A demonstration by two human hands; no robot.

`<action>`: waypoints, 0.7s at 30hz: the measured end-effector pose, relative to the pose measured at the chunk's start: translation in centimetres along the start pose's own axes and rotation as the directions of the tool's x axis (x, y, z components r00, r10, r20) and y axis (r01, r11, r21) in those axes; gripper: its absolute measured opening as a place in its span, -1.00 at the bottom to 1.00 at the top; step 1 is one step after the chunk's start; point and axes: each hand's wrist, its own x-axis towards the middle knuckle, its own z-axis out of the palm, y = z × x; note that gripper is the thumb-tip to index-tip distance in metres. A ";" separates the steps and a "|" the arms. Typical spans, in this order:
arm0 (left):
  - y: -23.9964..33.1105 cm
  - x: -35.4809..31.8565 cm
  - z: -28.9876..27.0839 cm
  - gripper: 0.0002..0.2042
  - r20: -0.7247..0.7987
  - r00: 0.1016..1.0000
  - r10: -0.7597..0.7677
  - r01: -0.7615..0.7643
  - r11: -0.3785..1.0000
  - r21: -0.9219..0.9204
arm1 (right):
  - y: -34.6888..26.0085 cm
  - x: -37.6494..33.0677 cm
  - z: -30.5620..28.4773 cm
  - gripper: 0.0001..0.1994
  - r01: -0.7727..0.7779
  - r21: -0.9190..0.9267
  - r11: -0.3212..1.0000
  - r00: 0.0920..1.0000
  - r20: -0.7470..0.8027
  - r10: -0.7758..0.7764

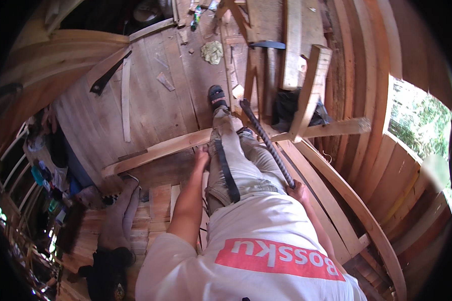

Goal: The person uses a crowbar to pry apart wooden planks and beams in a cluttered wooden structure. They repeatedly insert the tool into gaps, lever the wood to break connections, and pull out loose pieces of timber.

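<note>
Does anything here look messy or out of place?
Yes. Offcuts of wood and a crumpled rag lie loose on the plank floor, and one long plank sits diagonally across the boards.

- Long dark ribbed steel bar (267, 143): gripped at its near end by right hand (298, 190), runs diag. up-left over the knee, far tip w/ a clawed head beside the sandalled foot, at the plank joint.
- Long pale wooden plank (158, 150): lies flat across floor, slanting up to the right; left hand (202, 156) presses on its edge.
</note>
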 end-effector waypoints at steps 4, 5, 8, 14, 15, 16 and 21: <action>5.5 -1.1 -4.6 -0.78 -0.063 0.994 0.088 -0.107 0.725 -0.681 | 1.2 1.2 -0.4 -0.62 0.140 0.070 0.988 0.990 -0.029 -0.138; 8.6 -2.9 -6.6 -0.78 0.058 0.992 0.116 -0.023 0.598 -0.801 | 1.5 1.6 -0.1 -0.67 0.203 0.093 0.975 0.977 -0.080 -0.196; 14.5 -8.9 -10.1 -0.79 0.277 0.882 0.381 0.121 0.386 -0.915 | 1.3 1.9 -0.3 -0.77 0.352 0.151 0.924 0.930 -0.167 -0.327; 18.2 -19.3 -7.6 -0.79 0.466 0.695 0.547 0.199 0.476 -0.857 | 0.7 1.2 -0.2 -0.80 0.586 0.214 0.782 0.803 -0.286 -0.523; 18.4 -20.2 -7.1 -0.81 0.486 0.720 0.495 0.203 0.520 -0.830 | 0.8 0.9 -0.2 -0.76 0.591 0.237 0.771 0.803 -0.264 -0.535; 17.7 -20.0 -6.3 -0.84 0.500 0.705 0.503 0.206 0.529 -0.823 | 0.9 0.5 -0.1 -0.70 0.597 0.261 0.759 0.801 -0.241 -0.547; 15.2 -17.8 -1.7 -0.90 0.736 0.560 0.380 0.276 0.753 -0.598 | 1.9 -1.5 -1.6 -0.68 0.709 0.451 0.542 0.675 -0.214 -0.706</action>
